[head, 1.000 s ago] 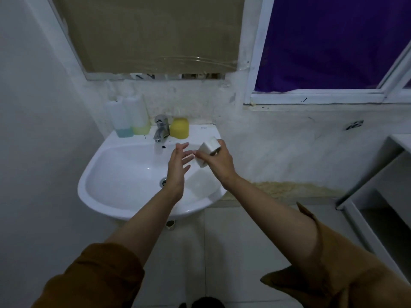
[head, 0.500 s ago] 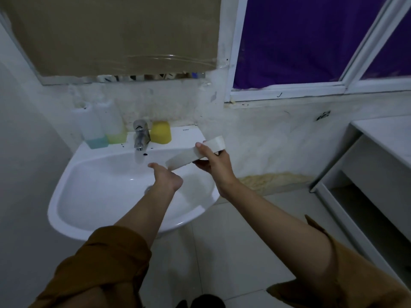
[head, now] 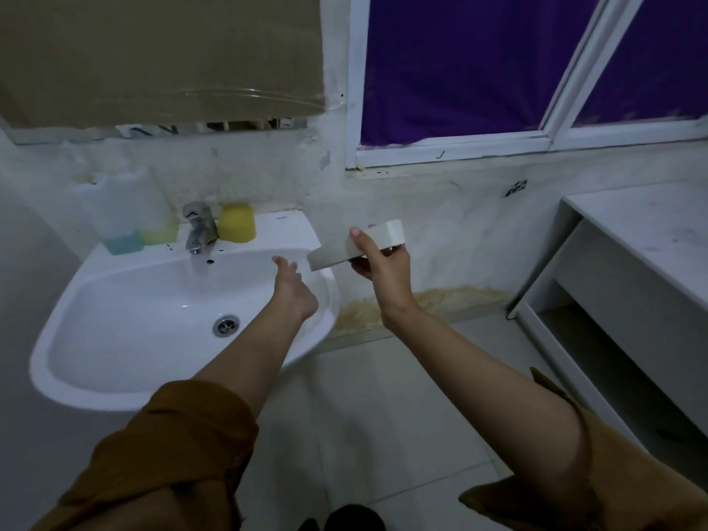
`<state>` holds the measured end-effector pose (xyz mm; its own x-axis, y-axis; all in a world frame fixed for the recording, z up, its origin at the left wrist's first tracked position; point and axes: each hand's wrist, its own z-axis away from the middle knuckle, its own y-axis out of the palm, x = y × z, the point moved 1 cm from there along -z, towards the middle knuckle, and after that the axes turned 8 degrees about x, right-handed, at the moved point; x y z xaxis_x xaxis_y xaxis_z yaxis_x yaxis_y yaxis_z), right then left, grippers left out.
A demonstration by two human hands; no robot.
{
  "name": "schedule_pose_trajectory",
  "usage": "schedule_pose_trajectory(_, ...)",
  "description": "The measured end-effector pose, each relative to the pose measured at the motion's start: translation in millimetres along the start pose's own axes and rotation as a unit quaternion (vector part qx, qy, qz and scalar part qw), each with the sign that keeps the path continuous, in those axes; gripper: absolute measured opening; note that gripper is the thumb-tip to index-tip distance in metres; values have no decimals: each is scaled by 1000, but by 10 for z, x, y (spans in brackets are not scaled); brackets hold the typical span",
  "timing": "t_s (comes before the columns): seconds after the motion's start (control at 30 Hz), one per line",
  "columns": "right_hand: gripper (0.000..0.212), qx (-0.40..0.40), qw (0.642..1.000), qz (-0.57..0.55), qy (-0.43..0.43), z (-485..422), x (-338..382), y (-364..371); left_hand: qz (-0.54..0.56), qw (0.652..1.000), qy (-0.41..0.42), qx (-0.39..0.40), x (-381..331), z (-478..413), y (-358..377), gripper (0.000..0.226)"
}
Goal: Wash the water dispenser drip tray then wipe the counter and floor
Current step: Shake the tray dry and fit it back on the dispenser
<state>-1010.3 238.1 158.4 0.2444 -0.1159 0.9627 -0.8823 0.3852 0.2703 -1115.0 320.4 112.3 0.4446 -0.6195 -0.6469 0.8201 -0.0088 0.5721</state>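
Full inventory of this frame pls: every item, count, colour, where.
drip tray: 1, white, held just past the sink's right rim
sink: 1, white, left
tap: 1, chrome, sink's back ledge
bottles: 2, translucent, blue and yellow-green liquid, left of tap
cup: 1, yellow, right of tap
cardboard: 1, brown, above sink
window: 1, white frame, purple cover, upper right
counter: 1, white, far right
floor: pale tiles
left hand: open, over basin
right hand: grips drip tray
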Motion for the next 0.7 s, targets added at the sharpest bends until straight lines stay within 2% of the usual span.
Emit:
schedule_pose_trajectory(0.13, 40, -27, 999, -17, -24, 125, 173, -494, -9, 1000, -9, 10, 393, 90, 451, 74)
schedule_pose_trajectory(0.3, 46, -18, 999, 32, -9, 285, 380, -1122, 3, 997, -46, 62, 926, 178, 998, 79)
schedule_pose_trajectory(0.43, 44, -49, 998, 16, -19, 362, 590, -1640, 1, 998, -35, 51, 1313, 243, 1282, 78)
schedule_pose_trajectory(0.57, 37, 16, 996, 79, 27, 459, 662, -2014, -60, 995, -49, 63, 1680, 253, 1536, 82)
schedule_pose_trajectory(0.7, 48, -27, 995, 90, 21, 490, 720, -2307, -176, 982, -25, 59, 1941, 390, 1797, 68)
